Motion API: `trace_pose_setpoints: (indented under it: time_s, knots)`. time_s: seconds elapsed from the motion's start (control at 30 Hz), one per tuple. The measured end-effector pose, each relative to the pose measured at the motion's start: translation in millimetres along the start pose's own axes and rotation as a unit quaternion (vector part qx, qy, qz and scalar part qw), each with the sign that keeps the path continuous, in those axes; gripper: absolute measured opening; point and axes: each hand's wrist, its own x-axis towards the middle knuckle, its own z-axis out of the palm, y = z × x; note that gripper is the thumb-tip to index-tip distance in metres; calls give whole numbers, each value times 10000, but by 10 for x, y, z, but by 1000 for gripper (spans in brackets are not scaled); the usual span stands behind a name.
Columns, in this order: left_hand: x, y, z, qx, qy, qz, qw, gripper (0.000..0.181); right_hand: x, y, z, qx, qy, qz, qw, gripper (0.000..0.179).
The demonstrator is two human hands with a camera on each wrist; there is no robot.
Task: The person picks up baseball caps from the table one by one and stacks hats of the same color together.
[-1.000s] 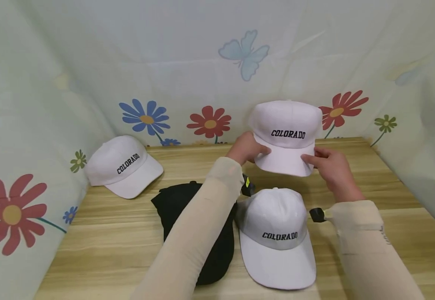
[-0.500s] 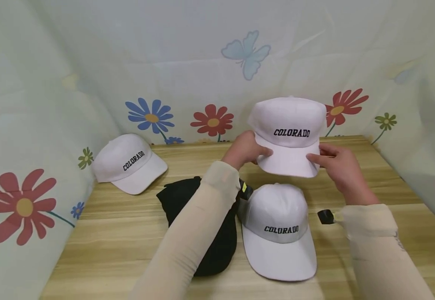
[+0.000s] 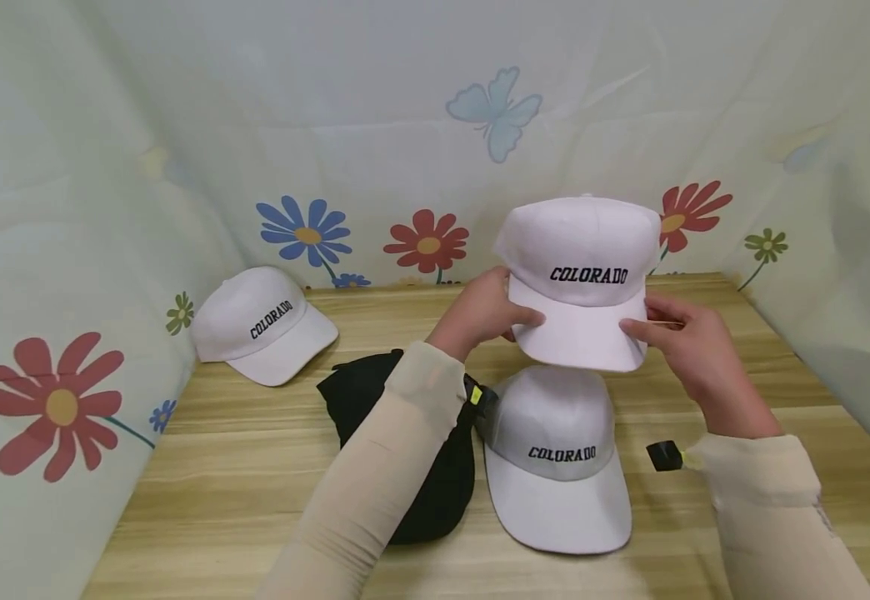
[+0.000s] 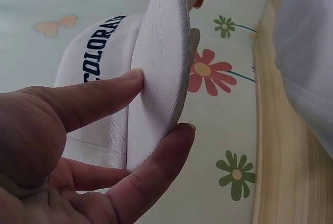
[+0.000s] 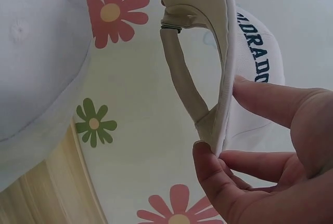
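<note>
Both hands hold up a white baseball cap [image 3: 585,242] lettered COLORADO, its brim toward me and above the table. My left hand [image 3: 483,317] pinches the left edge of the brim, thumb on top and fingers beneath, as the left wrist view shows on the brim [image 4: 158,68]. The right edge is pinched the same way by my right hand [image 3: 686,342]. In the right wrist view the underside of the brim and the back strap [image 5: 182,73] of the cap show. Just below and nearer to me, a second white COLORADO cap [image 3: 555,450] lies on the table, overlapped slightly by the held brim.
A black cap [image 3: 363,392] lies left of the nearer white cap, partly hidden by my left sleeve. Farther back at the left, another white COLORADO cap [image 3: 262,325] sits against the cloth wall. Flower-printed cloth [image 3: 375,150] encloses the wooden table [image 3: 240,483] at the back and sides.
The held cap has come slightly toward me and to the right, its brim now reaching the top of the nearer white cap in view. Both hands keep their pinch. The head view has shifted a little.
</note>
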Motion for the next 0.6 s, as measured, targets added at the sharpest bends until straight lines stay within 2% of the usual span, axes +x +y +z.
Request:
trace_pose_setpoints:
  time_s: [0.2, 0.4, 0.6]
  knots:
    - [-144, 51, 5, 69, 75, 174, 9998, 52, -106, -1, -41, -36, -43, -154, 9999, 73]
    - [-275, 5, 40, 110, 189, 354, 9991, 50, -200, 9, -9, -24, -70, -125, 9999, 74]
    - [-421, -33, 86, 237, 289, 371, 9986, 49, -294, 38, 21, -158, -70, -53, 9998, 76]
